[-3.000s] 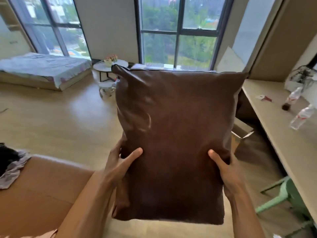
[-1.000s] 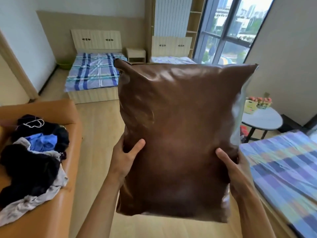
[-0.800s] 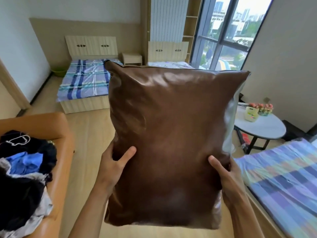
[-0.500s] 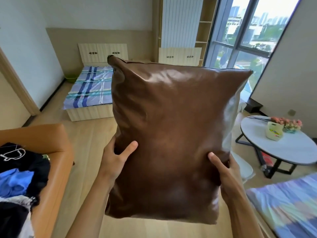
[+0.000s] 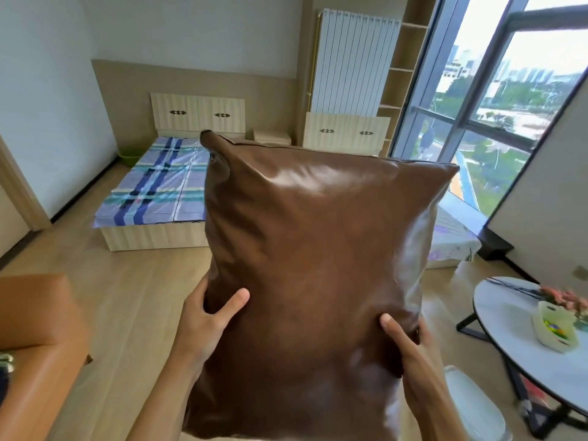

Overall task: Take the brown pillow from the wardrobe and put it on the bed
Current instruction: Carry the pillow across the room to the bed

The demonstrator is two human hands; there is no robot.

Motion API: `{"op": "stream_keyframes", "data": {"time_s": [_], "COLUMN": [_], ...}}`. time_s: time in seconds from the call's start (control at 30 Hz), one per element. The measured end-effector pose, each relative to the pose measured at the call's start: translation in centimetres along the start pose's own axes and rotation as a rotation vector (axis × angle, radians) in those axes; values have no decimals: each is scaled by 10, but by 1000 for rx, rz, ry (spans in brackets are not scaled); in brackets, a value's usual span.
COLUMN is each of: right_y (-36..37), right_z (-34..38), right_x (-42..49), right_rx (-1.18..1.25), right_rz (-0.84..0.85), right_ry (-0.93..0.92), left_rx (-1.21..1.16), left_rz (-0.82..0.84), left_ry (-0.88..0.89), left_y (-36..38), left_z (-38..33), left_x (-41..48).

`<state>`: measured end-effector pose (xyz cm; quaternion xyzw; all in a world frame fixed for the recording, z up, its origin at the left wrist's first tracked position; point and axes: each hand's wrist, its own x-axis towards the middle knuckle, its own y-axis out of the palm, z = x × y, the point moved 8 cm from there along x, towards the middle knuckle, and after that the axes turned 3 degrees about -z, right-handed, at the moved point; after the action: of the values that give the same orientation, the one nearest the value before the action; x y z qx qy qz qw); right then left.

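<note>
My left hand point(image 5: 206, 319) and right hand point(image 5: 410, 351) reach forward on bare, outstretched forearms, each clamped on a side edge of the brown pillow point(image 5: 311, 268), thumbs pressed across its front.

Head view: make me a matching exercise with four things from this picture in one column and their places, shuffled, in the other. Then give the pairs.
Things:
1. brown pillow
2. plaid bed
3. round table
4. orange sofa

Places:
A. far side of the room, against the back wall
B. bottom left corner of the view
C. centre, held between the left hand and right hand
D. lower right, carrying a small flower basket

Pairs: 1-C, 2-A, 3-D, 4-B
</note>
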<state>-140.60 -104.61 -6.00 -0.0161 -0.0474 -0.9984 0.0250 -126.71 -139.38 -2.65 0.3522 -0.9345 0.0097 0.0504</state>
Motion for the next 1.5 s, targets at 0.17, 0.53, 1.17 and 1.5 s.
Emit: {"op": "stream_keyframes", "data": {"time_s": [0.17, 0.53, 1.17, 1.5], "right_y": [39, 123, 319, 381], "right_z": [-5, -34, -87, -121], "right_x": [113, 322, 787, 1010], "right_rx": [30, 93, 104, 18], "right_rz": [-81, -192, -7, -126], "right_ry": [8, 43, 133, 187], "left_rx": [-36, 9, 70, 115], "left_rz": [93, 180, -52, 11], "left_ry": [13, 49, -85, -149], "left_y": [48, 130, 231, 330], "left_z": [10, 34, 101, 168], "left_x": [133, 377, 796, 1046]}}
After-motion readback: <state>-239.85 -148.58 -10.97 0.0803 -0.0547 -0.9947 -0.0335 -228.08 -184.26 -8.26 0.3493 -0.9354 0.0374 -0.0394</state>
